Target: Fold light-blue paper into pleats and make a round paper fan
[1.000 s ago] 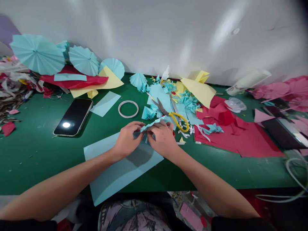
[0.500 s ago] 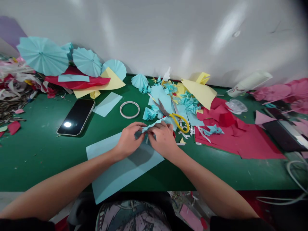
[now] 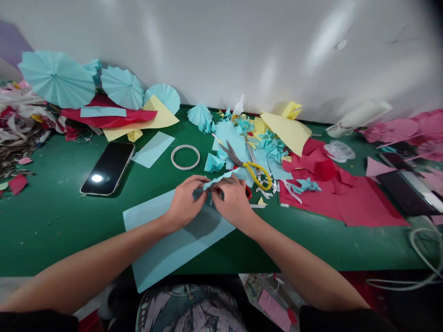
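My left hand [image 3: 185, 202] and my right hand [image 3: 232, 199] meet over the middle of the green table [image 3: 55, 216]. Both pinch a small folded piece of light blue paper [image 3: 218, 178] between their fingertips, its free end sticking up to the right. Under my wrists lies a large light blue sheet [image 3: 173, 244], reaching over the table's near edge. Yellow-handled scissors [image 3: 249, 167] lie just beyond my right hand, and a ring of tape [image 3: 185, 157] just beyond my left.
A dark phone [image 3: 107, 168] lies left of centre. Blue paper fans [image 3: 57, 78] lean at the back left over red and yellow sheets. Red paper [image 3: 339, 193] covers the right, near a laptop [image 3: 408, 189] and cable. Blue and yellow scraps crowd the middle back.
My hands have stayed in the same place, with the fingers shifting slightly on the folded blue paper. The view has wobbled a little.
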Available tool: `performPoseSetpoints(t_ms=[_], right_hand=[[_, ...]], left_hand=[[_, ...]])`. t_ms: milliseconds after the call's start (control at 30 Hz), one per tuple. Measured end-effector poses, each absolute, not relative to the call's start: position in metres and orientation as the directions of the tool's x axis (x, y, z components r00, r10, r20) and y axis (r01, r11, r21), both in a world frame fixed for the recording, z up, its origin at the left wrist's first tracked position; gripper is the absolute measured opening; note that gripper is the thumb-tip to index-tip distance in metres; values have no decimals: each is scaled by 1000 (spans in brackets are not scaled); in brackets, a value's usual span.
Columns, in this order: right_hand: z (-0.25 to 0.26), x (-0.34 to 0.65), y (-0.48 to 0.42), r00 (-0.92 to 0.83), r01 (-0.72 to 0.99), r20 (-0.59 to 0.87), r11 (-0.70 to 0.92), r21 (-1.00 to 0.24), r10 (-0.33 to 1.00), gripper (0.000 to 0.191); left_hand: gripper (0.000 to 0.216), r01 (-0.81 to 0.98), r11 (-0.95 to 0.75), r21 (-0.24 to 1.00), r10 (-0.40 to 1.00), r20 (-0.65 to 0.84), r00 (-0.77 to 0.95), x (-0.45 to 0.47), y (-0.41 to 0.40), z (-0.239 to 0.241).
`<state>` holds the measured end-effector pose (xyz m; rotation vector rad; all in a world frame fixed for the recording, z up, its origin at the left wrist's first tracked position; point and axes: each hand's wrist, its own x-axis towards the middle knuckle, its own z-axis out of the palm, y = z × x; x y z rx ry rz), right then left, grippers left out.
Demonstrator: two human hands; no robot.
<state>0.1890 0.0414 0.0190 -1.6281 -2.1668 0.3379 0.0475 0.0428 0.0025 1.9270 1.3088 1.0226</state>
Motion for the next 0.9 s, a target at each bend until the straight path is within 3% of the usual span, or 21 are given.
performPoseSetpoints(t_ms=[400,567,900], right_hand=[[17,188,42,-194,787,189,268,-556,963,15],[17,188,43,-188,783,206,273,-559,960,15],[12,189,43,-207,798,220,295,-526,953,16]], left_hand=[[12,492,-278,825,960,216,180,47,42,4],[15,494,-193,848,977,119,177,48,41,6],[14,511,-186,839,982,148,116,48,40,1]])
